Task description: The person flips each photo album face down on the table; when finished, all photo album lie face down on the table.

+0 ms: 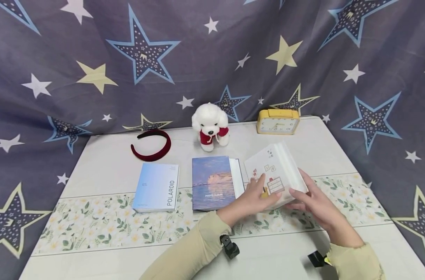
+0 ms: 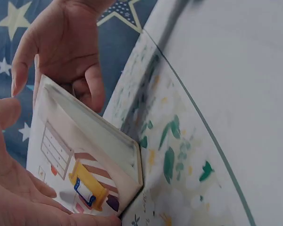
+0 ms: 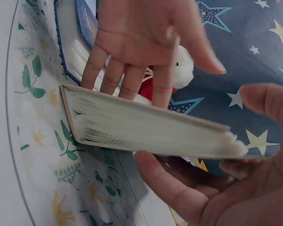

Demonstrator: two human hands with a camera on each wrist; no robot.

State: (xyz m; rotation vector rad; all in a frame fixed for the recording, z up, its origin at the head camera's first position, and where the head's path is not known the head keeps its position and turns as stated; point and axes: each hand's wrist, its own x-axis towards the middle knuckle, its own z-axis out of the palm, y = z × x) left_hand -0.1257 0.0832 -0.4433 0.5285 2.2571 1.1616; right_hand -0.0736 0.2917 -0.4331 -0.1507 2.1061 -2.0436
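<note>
A thick white album with small furniture drawings on its cover is tilted, its right side raised off the table. My right hand holds its right side, fingers underneath; in the right wrist view this hand supports it from below with the thumb apart. My left hand rests on the cover, fingers extended. The album's page edges show between both hands. Left of it lies a photo album with a seascape cover, and further left a blue POLAROID album.
Behind the albums stand a white plush dog in a red top and a yellow alarm clock. A dark red headband lies at the back left. A floral strip crosses the white tabletop, with a starry curtain behind.
</note>
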